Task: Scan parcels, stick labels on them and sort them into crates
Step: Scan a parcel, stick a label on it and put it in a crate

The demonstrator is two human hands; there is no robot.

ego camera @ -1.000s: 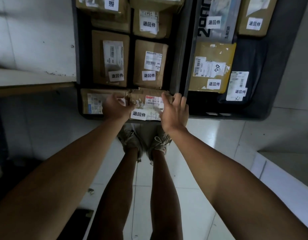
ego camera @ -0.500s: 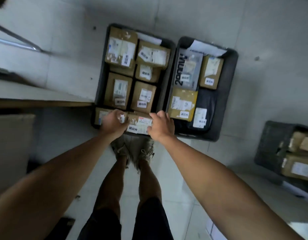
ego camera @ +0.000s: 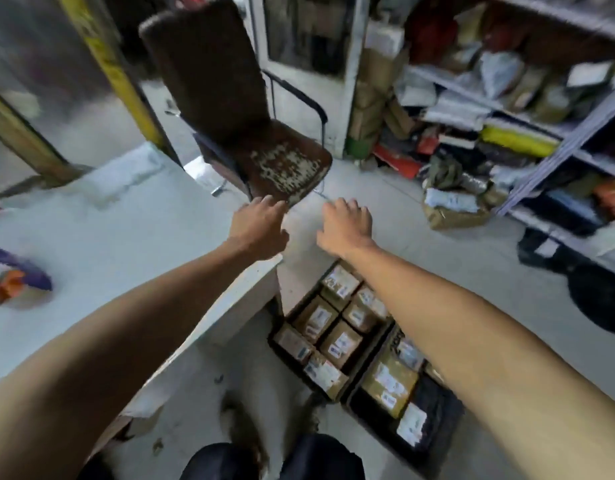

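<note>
Two dark crates stand side by side on the floor at my feet. The left crate point(ego camera: 277, 345) is packed with several labelled cardboard parcels point(ego camera: 340, 342). The right crate point(ego camera: 448, 431) holds a yellowish parcel point(ego camera: 390, 381) and a dark bag with a white label. My left hand point(ego camera: 259, 226) hovers over the corner of the white table point(ego camera: 132, 230), fingers loosely curled, holding nothing. My right hand point(ego camera: 347, 225) is raised above the floor beyond the crates, also with nothing in it.
A worn brown chair point(ego camera: 243, 126) stands just beyond my hands. Shelves point(ego camera: 527, 109) stuffed with parcels and bags fill the right side, with more bags on the floor below. A purple and orange object point(ego camera: 16, 277) lies on the table's left edge.
Both hands have let go of the parcel at the left crate's near edge and lifted away. My view has swung up from the crates to the chair, table and shelves.
</note>
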